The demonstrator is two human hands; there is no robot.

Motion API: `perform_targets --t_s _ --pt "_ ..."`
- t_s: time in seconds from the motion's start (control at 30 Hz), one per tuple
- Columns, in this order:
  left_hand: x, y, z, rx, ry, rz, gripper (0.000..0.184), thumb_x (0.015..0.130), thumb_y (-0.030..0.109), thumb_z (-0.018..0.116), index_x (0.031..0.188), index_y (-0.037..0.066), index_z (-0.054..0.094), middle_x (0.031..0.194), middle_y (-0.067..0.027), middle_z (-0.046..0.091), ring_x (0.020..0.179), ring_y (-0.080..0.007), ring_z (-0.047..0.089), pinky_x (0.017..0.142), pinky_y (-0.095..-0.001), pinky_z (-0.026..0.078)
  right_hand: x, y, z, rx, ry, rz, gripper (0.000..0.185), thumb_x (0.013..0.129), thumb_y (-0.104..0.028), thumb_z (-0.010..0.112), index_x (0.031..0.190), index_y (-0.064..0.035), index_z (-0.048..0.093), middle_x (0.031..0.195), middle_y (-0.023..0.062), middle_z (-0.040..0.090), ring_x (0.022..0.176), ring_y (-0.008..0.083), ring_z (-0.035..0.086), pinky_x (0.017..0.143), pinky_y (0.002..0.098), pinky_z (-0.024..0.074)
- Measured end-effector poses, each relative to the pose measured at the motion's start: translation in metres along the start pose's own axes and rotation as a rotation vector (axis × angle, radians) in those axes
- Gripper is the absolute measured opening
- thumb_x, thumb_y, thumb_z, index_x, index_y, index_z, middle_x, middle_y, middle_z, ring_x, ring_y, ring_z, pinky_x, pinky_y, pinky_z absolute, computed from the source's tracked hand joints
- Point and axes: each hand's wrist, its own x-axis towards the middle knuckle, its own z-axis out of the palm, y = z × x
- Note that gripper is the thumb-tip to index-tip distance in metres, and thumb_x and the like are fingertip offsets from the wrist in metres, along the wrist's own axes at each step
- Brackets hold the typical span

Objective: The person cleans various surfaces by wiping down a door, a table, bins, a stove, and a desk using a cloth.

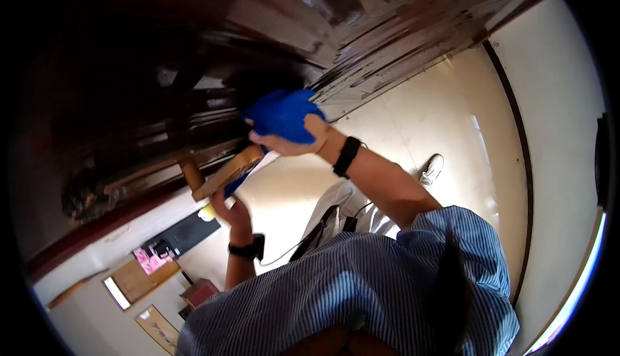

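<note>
A blue cloth (284, 116) lies bunched under my right hand (300, 138), which presses it against the dark, glossy wooden door (271, 40). My right fingers are mostly hidden by the cloth. Lower and to the left, a brass-coloured door handle (229, 174) sticks out from the door. My left hand (234, 213) is closed around the handle's lower end, its fingers partly hidden. A strip of blue shows between that hand and the handle; whether it belongs to the same cloth I cannot tell. Each wrist wears a black band.
Pale floor (387, 111) spreads beyond the door, with a shoe (431, 167) on it. A white wall (555, 98) with dark skirting stands on the right. At lower left are a dark surface with pink items (154, 259) and wooden panels (139, 282).
</note>
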Motion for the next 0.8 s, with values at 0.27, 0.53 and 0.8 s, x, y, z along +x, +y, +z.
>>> perform_targets --t_s 0.27,0.53,0.8 --pt "0.059 0.004 -0.031 0.345 0.046 0.46 0.016 0.082 -0.003 0.067 0.087 0.012 0.068 0.087 -0.0068 0.057 0.072 -0.0281 0.055 0.065 -0.0377 0.045 0.021 0.025 0.058 -0.546 1.081 -0.288 0.048 0.084 -0.037 0.061 0.123 -0.0091 0.061 0.129 0.0177 0.055 0.099 0.0315 0.056 0.083 0.0442 0.044" --pt "0.028 -0.034 0.09 0.292 -0.087 0.738 0.04 0.084 0.0 0.056 0.122 0.008 0.064 0.142 -0.0234 0.032 0.121 -0.0446 0.033 0.098 -0.0597 0.031 -0.004 0.071 0.039 -0.623 1.088 -0.117 0.057 0.084 -0.035 0.052 0.132 -0.0044 0.054 0.134 0.0257 0.049 0.11 0.0374 0.051 0.096 0.0495 0.0372" --pt "0.026 0.002 0.118 0.019 -0.661 0.855 0.039 0.088 0.002 0.057 0.126 0.012 0.061 0.131 -0.0125 0.057 0.108 -0.0302 0.055 0.087 -0.0414 0.041 -0.052 0.143 0.05 -0.451 1.126 0.101 0.063 0.083 -0.028 0.055 0.136 0.0038 0.046 0.14 0.0311 0.041 0.123 0.0471 0.044 0.109 0.0584 0.0267"
